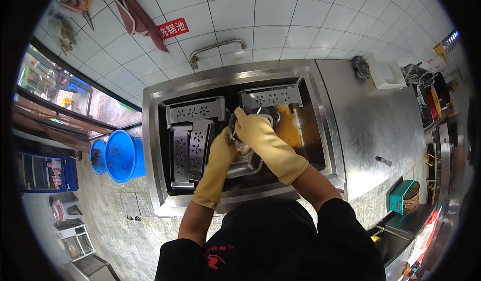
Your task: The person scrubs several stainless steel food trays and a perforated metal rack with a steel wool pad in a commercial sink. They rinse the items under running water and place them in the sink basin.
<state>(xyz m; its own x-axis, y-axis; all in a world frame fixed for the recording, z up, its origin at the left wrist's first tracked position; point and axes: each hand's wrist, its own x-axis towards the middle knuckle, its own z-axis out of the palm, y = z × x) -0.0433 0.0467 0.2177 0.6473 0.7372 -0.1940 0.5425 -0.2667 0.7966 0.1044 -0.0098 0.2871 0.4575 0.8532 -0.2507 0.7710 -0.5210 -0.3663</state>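
Observation:
Both my hands wear yellow rubber gloves and meet over a stainless-steel sink (150, 130). My left hand (222, 142) grips a dark, narrow item (232, 125) from below, seen almost edge-on. My right hand (251, 126) has its fingers curled against the item's upper right side. Gloves hide most of it, so its exact kind is unclear. Beneath my hands lies a rectangular metal pan (246, 170) with brownish matter in it. Bent steel panels with flower-shaped cutouts (197, 110) lie left of my hands. Another such panel (272, 97) rests at the sink's back right.
A curved faucet (218, 50) juts from the tiled wall behind. Orange-brown liquid (291, 127) covers the sink's right part. On the steel counter (370, 119) are a dark scouring pad (360, 67), a white plastic tub (385, 72) and a small brush-like tool (383, 160). Blue buckets (122, 155) stand left.

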